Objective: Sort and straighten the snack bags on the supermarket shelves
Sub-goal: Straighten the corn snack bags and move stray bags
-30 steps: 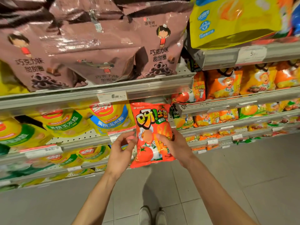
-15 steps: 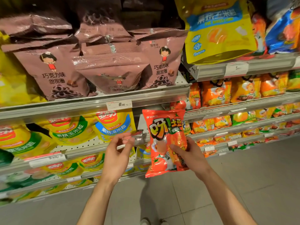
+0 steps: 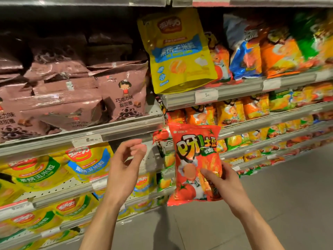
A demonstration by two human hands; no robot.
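My right hand [image 3: 222, 179] grips a red tomato-flavour chip bag [image 3: 192, 159] by its lower right side and holds it upright in front of the shelves. To the bag's left, my left hand [image 3: 126, 165] hangs free with loosely curled fingers and holds nothing. A large yellow corn-snack bag [image 3: 178, 53] leans tilted over the edge of the upper right shelf [image 3: 234, 91], above the red bag. Brown chocolate-ring bags [image 3: 124, 92] lie piled on the upper left shelf [image 3: 126, 129].
Yellow corn-snack bags [image 3: 86, 163] fill the lower left shelves. Orange and blue chip bags [image 3: 252, 60] crowd the upper right shelf, and smaller orange packs [image 3: 230, 110] line the rows below. Grey floor tiles [image 3: 288, 195] stretch to the right.
My left hand has let go of the red bag and moved away to its left. My right hand has carried the bag to the right, and my view has tilted upward.
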